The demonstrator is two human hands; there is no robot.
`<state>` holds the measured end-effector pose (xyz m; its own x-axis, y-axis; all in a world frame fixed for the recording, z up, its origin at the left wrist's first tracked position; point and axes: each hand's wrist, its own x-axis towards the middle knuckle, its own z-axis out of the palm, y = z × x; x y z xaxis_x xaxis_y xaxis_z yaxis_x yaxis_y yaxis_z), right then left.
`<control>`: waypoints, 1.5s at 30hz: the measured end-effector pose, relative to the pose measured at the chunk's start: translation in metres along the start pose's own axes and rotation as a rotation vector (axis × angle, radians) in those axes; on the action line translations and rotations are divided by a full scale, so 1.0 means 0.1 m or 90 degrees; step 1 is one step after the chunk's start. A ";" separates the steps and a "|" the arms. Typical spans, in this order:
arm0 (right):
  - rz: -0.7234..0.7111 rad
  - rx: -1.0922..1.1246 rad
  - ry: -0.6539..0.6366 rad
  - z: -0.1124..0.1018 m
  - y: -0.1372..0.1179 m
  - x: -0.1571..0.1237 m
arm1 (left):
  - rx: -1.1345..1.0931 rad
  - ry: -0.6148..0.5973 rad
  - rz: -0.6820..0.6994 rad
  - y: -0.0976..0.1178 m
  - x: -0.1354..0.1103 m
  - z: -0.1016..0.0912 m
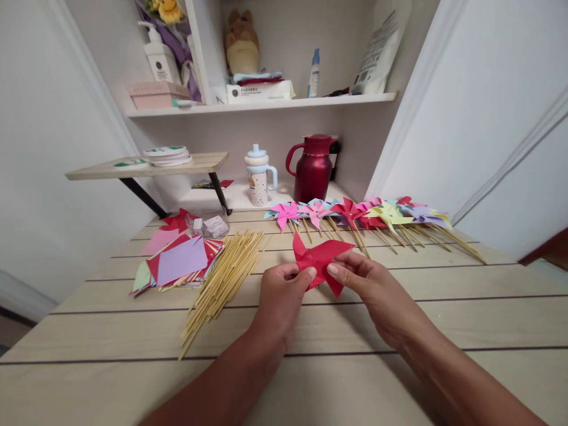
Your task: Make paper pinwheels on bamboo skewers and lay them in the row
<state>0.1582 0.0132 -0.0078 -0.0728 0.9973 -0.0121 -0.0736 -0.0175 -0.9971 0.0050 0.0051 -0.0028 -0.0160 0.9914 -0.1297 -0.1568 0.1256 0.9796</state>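
Observation:
Between my two hands is a red paper pinwheel [317, 257], raised a little above the wooden table. My left hand [284, 296] pinches its lower left part between thumb and fingers. On its right side, my right hand [366, 284] grips a blade the same way. No stick shows on this pinwheel. A loose bundle of thin wooden sticks [226, 278] lies left of my hands. Beyond it is a pile of coloured paper squares [181, 260] with a lilac sheet on top. Finished-looking pinwheels on sticks [350, 213] lie in a row behind my right hand.
Small clear packets [213, 226] and a red paper pinwheel [177, 220] lie behind the paper pile. A dark red jug [314, 168] and a pale tumbler [257, 177] stand at the back. A small raised shelf [204, 163] stands at left, under a wall shelf [328, 102].

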 end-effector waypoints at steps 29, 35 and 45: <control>0.003 -0.068 0.023 -0.05 0.08 0.01 | 0.103 -0.040 0.044 -0.05 -0.02 0.06; -0.010 -0.084 0.059 -0.03 0.07 0.01 | 0.115 -0.027 0.050 -0.06 -0.03 0.07; -0.011 0.023 0.101 -0.01 0.02 0.04 | -0.041 -0.042 0.039 0.06 -0.05 0.02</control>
<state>0.1590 0.0175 -0.0103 0.0871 0.9962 -0.0099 -0.1097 -0.0003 -0.9940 0.0062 0.0015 0.0044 0.0373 0.9977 -0.0566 -0.2208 0.0635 0.9732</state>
